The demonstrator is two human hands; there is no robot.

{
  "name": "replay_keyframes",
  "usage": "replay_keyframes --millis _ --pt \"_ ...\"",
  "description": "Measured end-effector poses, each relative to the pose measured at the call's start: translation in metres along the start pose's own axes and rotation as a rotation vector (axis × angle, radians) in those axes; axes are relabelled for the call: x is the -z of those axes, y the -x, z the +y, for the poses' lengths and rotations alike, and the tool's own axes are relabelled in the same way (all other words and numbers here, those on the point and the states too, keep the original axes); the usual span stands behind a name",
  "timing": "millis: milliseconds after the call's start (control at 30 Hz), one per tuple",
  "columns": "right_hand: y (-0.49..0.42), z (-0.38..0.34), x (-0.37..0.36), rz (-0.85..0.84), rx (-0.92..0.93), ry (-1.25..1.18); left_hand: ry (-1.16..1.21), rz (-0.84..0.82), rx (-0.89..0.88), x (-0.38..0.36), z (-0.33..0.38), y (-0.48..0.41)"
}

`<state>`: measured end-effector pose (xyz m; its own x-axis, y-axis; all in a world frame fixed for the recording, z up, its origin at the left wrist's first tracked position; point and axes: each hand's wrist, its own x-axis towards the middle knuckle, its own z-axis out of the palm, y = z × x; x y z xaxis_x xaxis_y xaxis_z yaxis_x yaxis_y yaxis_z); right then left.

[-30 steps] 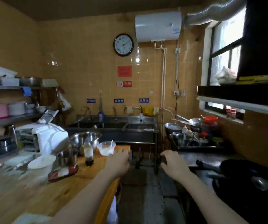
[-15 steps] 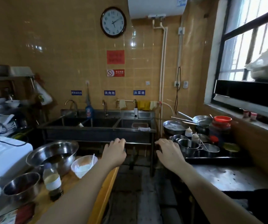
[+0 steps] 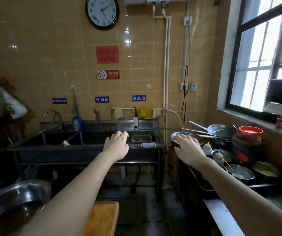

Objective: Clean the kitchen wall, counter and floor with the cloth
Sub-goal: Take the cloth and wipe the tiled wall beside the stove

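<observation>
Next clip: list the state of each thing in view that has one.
Left hand: empty, fingers loosely curled.
Right hand: empty, fingers spread.
Yellow cloth: hanging on the rail above the sink.
Taps: no water visibly running.
Jar: red lid on.

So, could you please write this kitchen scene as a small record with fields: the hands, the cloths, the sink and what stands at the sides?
place: kitchen, yellow tiled wall with a clock
hands: left hand and right hand both stretched forward, holding nothing
sink: steel, against the wall, ahead of the hands
cloths: yellow cloth hangs on the rail above the sink; white cloth lies on the sink's front edge
left side: steel bowl
right side: pans, jar with red lid
task state: no cloth in hand yet
</observation>
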<state>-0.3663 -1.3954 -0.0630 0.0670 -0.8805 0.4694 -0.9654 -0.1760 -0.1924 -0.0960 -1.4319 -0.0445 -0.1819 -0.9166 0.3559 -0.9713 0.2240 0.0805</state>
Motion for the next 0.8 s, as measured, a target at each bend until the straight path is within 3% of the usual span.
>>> replay_keyframes --millis 400,800 --pt "-0.251 0.099 -0.140 -0.063 0.010 -0.059 0.028 0.006 0.075 -0.122 -0.006 -0.257" --pt "-0.404 0.154 -0.295 -0.185 0.005 -0.106 0.039 -0.005 0.113 -0.236 -0.051 -0.408"
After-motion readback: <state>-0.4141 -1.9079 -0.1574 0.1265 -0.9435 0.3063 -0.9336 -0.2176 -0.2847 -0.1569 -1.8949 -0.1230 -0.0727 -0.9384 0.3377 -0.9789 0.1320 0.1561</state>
